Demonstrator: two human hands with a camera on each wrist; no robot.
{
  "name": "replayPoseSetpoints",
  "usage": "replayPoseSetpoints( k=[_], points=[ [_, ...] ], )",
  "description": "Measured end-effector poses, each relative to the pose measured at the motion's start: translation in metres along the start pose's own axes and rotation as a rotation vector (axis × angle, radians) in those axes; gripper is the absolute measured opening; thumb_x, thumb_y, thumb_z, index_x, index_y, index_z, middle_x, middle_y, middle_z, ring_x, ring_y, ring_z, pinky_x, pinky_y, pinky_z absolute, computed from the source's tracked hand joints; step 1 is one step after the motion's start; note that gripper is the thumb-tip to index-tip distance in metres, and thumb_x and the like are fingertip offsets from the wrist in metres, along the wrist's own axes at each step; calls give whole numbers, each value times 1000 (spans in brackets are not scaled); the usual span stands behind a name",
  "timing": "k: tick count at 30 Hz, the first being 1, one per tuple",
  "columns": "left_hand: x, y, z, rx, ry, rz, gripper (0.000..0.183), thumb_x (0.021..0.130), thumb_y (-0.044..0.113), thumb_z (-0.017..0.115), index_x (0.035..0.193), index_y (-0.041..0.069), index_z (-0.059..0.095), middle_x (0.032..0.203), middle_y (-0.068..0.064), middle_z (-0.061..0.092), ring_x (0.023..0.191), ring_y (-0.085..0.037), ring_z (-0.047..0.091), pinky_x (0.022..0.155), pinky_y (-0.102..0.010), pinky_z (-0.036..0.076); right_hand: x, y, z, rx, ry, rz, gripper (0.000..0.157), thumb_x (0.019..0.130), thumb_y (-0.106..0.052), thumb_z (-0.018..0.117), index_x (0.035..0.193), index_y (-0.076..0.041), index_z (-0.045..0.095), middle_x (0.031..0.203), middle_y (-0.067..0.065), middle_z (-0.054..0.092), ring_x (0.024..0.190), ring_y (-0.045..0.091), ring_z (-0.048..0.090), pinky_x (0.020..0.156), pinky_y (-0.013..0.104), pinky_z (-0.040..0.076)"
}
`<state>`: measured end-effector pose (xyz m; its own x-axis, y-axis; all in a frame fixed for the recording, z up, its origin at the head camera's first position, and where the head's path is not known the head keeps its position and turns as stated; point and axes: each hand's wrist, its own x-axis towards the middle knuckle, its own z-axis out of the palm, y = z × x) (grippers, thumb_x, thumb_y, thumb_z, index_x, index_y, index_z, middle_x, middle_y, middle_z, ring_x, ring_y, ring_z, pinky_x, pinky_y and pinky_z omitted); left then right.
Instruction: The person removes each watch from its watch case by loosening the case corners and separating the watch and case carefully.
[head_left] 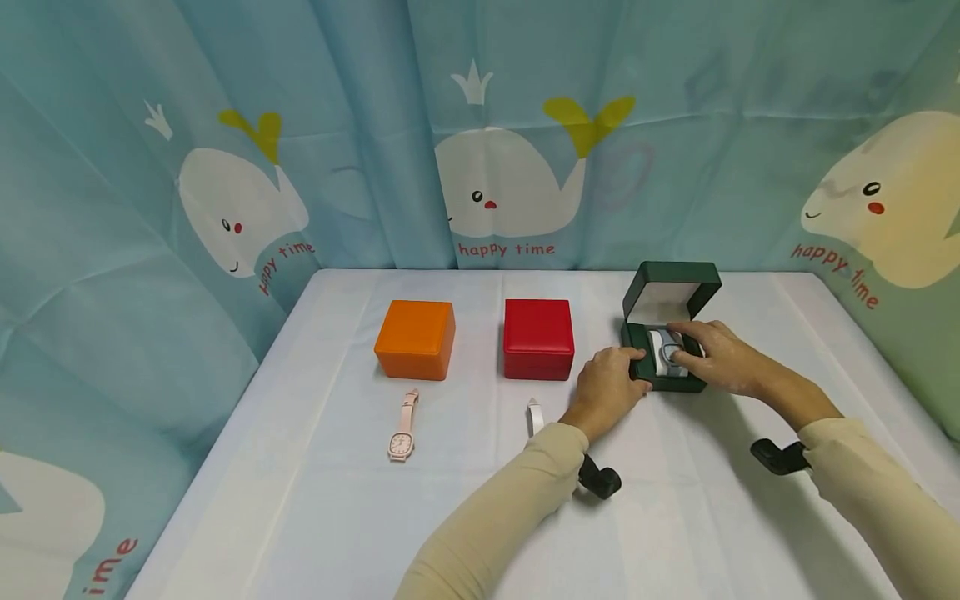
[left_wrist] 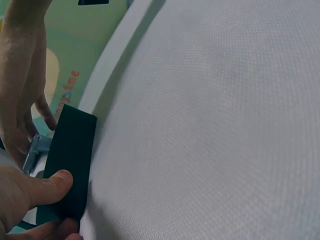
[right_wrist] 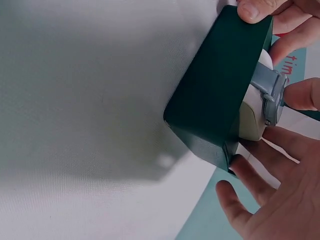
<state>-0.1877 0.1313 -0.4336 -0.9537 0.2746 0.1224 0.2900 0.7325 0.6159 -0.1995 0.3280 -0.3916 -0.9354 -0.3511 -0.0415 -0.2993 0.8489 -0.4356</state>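
Observation:
A dark green watch box [head_left: 678, 384] stands at the right of the table, its lid raised at the back. Inside it sits a grey-blue watch [right_wrist: 274, 102] wrapped round a pale cushion [right_wrist: 251, 121]. My left hand [head_left: 606, 387] grips the box's front left corner, thumb on the front wall and fingers around the side. From the right, my right hand [head_left: 723, 358] reaches in over the box and holds the watch on its cushion. Its thumb lies at the watch face, with fingertips along the cushion's end; the other fingers are spread beside the box wall.
Left of the green box stand a closed red box [head_left: 537, 342] and a closed orange box [head_left: 414, 342]. A pink watch [head_left: 402, 435] lies before the orange one. A white watch strap [head_left: 535, 417] shows partly behind my left sleeve. A whale-print curtain [head_left: 360, 167] hangs behind the table.

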Motion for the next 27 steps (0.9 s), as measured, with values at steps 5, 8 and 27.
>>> replayPoseSetpoints(
  k=[5, 8, 27],
  points=[
    [-1, 0, 1, 9, -4, -5, 47, 85, 27, 86, 130, 25, 72, 119, 3, 69, 107, -11, 65, 88, -24, 51, -1, 1, -1, 35, 8, -49, 55, 100, -19, 60, 141, 14, 46, 134, 36, 52, 124, 52, 46, 98, 68, 37],
    [-1, 2, 0, 32, -26, -18, 47, 87, 27, 83, 132, 26, 71, 116, 2, 68, 104, -11, 65, 86, -24, 52, -1, 1, -3, 59, 2, -45, 56, 100, -19, 62, 142, 13, 45, 136, 38, 50, 126, 53, 46, 99, 68, 36],
    [-6, 4, 0, 145, -57, 51, 49, 91, 21, 73, 140, 22, 65, 117, -2, 66, 103, -10, 65, 84, -25, 54, -1, 0, -2, 138, 24, -8, 63, 87, -15, 79, 134, 10, 44, 122, 26, 39, 104, 39, 45, 77, 47, 42]
  ],
)
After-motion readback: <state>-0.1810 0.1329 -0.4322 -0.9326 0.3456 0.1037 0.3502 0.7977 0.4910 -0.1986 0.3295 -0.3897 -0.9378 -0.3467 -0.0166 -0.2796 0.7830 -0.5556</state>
